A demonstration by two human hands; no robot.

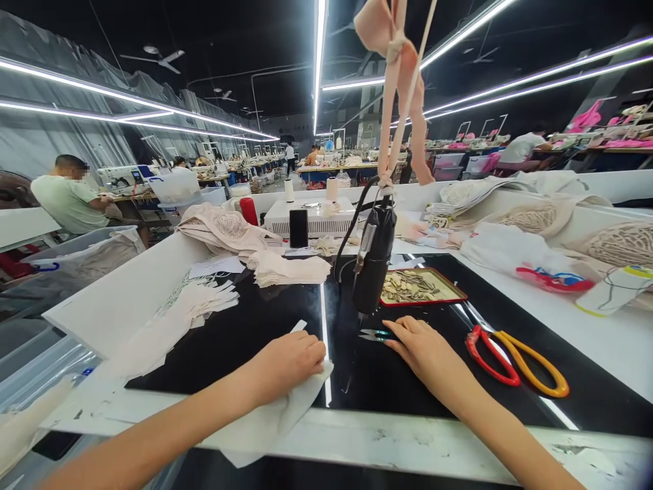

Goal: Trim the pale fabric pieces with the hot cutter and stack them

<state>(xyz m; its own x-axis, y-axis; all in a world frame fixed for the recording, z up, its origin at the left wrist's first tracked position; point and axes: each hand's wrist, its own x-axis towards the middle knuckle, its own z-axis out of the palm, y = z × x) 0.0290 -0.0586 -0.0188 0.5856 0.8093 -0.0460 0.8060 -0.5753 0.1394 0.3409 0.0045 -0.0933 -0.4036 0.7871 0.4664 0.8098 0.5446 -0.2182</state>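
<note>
My left hand [292, 364] is closed around a piece of pale cream fabric [270, 418], which drapes over the table's front edge. Between the thumb and fingers of my right hand [419, 344] is a pair of thread snips [376, 335], blades pointing left, low over the black tabletop [224, 367]. Just above the snips hangs a black handheld tool [375, 258] with a cord, tied up by peach fabric strips [395, 102]. Large scissors [510, 361] with one red and one orange handle lie right of my right hand.
A red-rimmed tray [449, 299] holds sunseed-like pieces behind my right hand. Cut cream fabric [290, 268] lies in stacks at the back and left [178, 313]. A phone [298, 229] leans on a white box [270, 221]. Plastic bags [503, 248] lie at right. A person [69, 194] sits far left.
</note>
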